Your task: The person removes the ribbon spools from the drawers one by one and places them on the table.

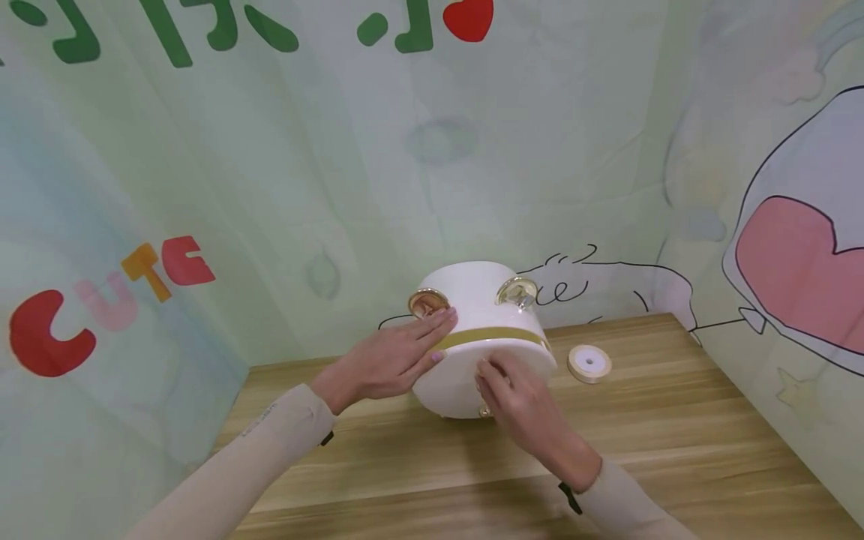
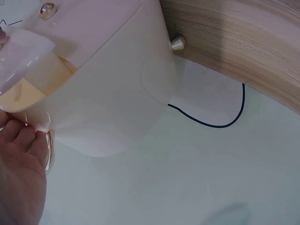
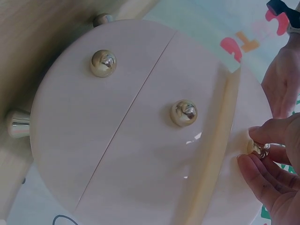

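Note:
A white round box (image 1: 448, 386) with a drum-like body stands on its side, its flat face toward me. My right hand (image 1: 520, 405) pinches a small gold knob (image 3: 255, 147) on the top section of that face. This section stands out from the body, and a tan inside (image 2: 58, 77) shows in the gap in the left wrist view. My left hand (image 1: 388, 360) rests on the box's upper left side, fingers beside a gold round ear (image 1: 427, 301). Two more gold knobs, a middle one (image 3: 183, 113) and a lower one (image 3: 103, 63), sit on the face.
A ribbon spool (image 1: 579, 360) lies on the wooden table (image 1: 648, 420), right of the box. Another gold ear (image 1: 518, 291) tops the box on the right. Short gold feet (image 3: 18, 124) hold it up. A printed cloth backdrop (image 1: 324, 187) hangs close behind the table.

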`<state>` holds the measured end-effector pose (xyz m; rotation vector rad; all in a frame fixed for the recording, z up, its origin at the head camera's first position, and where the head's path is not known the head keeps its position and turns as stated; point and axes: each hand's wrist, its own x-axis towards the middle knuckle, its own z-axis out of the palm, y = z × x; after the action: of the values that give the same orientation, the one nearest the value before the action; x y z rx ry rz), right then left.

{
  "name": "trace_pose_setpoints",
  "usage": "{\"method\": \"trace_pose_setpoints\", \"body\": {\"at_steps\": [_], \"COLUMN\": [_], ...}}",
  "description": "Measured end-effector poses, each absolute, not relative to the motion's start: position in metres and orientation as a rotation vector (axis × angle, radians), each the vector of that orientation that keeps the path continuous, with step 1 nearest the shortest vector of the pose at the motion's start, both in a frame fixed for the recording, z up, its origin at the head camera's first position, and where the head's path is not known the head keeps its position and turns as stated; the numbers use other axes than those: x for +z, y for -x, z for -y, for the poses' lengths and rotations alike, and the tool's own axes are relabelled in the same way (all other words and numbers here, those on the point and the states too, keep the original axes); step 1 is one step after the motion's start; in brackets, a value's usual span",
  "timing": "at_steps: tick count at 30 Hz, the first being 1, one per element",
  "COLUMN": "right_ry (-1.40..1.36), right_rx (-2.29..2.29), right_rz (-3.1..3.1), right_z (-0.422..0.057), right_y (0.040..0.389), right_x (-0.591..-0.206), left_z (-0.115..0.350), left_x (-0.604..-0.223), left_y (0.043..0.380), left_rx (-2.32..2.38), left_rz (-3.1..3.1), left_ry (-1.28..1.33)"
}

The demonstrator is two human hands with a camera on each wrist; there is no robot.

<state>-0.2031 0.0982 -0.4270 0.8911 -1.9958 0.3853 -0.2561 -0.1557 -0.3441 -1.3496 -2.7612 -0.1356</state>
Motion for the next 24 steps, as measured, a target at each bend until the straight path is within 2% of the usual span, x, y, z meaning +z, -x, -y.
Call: {"method": "trace_pose_setpoints", "body": {"at_steps": [24], "right_ry": [-0.84], "right_rx": [0.384], "right_rz": [1.998], "right_z": [-0.091], "right_y": [0.225], "right_x": [-0.427], "left_z": [0.155], "left_x": [-0.344], "left_y": [0.255], "left_rx": [-0.101], "left_rz": [2.739], "left_ry": [1.352]}}
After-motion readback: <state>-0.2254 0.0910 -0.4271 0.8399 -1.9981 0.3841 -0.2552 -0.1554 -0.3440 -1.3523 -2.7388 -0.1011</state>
